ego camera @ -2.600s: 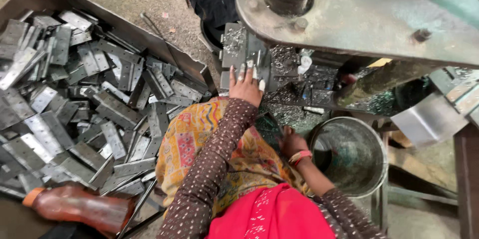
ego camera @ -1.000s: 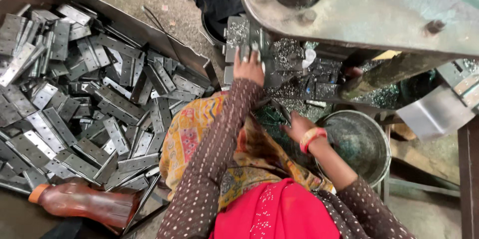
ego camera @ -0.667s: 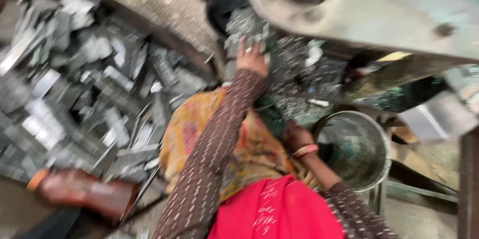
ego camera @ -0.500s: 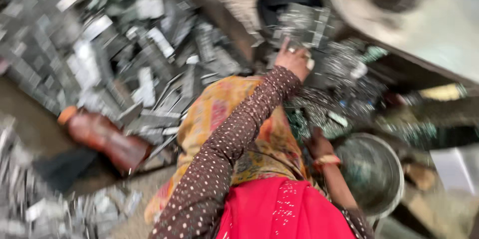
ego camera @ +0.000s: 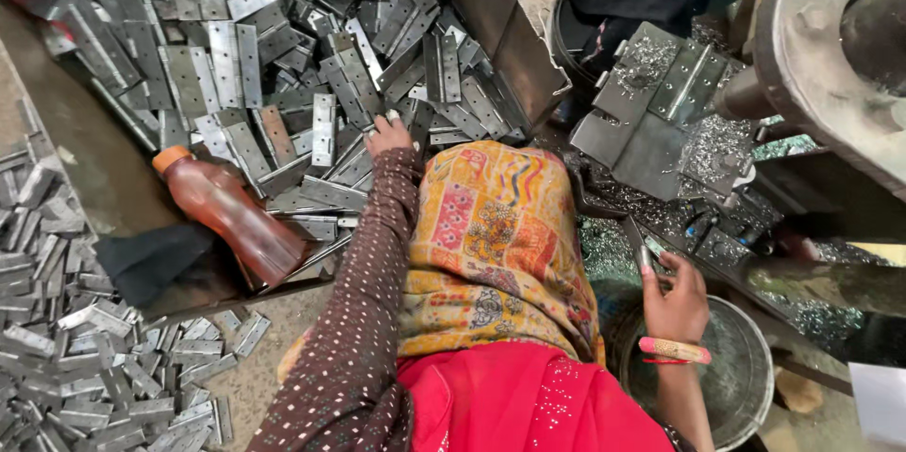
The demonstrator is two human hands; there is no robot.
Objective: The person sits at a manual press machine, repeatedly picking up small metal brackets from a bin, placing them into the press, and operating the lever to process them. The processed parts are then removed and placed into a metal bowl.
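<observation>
On the left, loose steel hinge plates (ego camera: 85,376) litter the floor beside a brown bottle (ego camera: 231,216). Mid-frame, the left hand (ego camera: 389,136) reaches into the tray's hinge heap (ego camera: 283,65), fingers curled on a plate. Rightward, the right hand (ego camera: 672,296) pinches a narrow metal strip (ego camera: 635,242) above a steel bucket (ego camera: 746,386).

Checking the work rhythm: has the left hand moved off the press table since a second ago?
Yes. The left hand has swung left, away from the press table, onto the hinge plates in the tray.
</observation>
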